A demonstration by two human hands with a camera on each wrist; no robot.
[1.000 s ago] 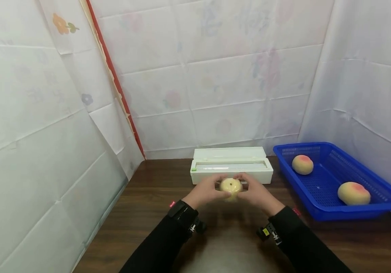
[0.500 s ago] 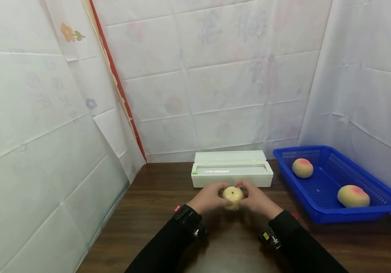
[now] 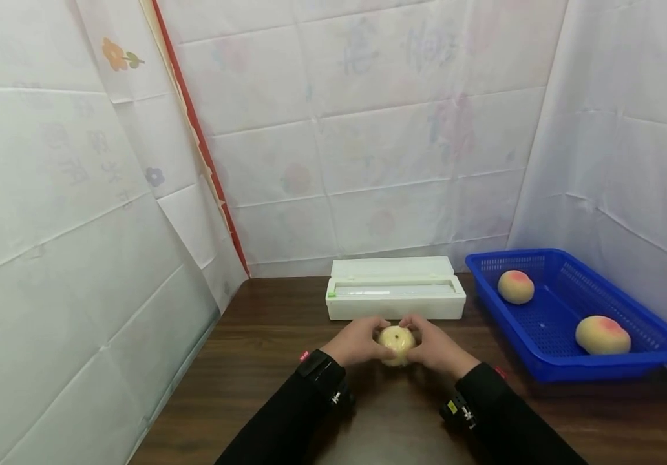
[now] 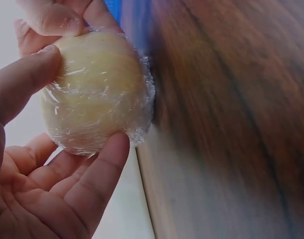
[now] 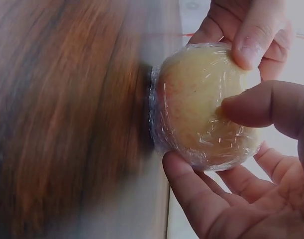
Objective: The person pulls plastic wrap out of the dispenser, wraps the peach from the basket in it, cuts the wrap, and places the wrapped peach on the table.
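A pale yellow peach (image 3: 396, 345) wrapped in clear cling film (image 4: 99, 119) is held between both hands, low over the table, its small dark dimple facing up. My left hand (image 3: 359, 343) grips its left side, the thumb near the top and the fingers curled round the far side. From the right, my right hand (image 3: 439, 349) grips it the same way; in the right wrist view its thumb (image 5: 271, 105) presses the film. Bunched film shows along the peach's lower side. Whether that underside touches the wood cannot be told.
Just behind the hands stands a white cling film dispenser box (image 3: 397, 309), lid raised. To the right, a blue plastic basket (image 3: 534, 345) holds two peaches, one at the back (image 3: 516, 287) and one at the front (image 3: 602, 336). White sheeting (image 3: 368, 129) surrounds the dark wooden table (image 3: 223, 381).
Both hands have brought the wrapped peach down and nearer to me, away from the dispenser box. The head view has tilted slightly. Both hands keep their grip.
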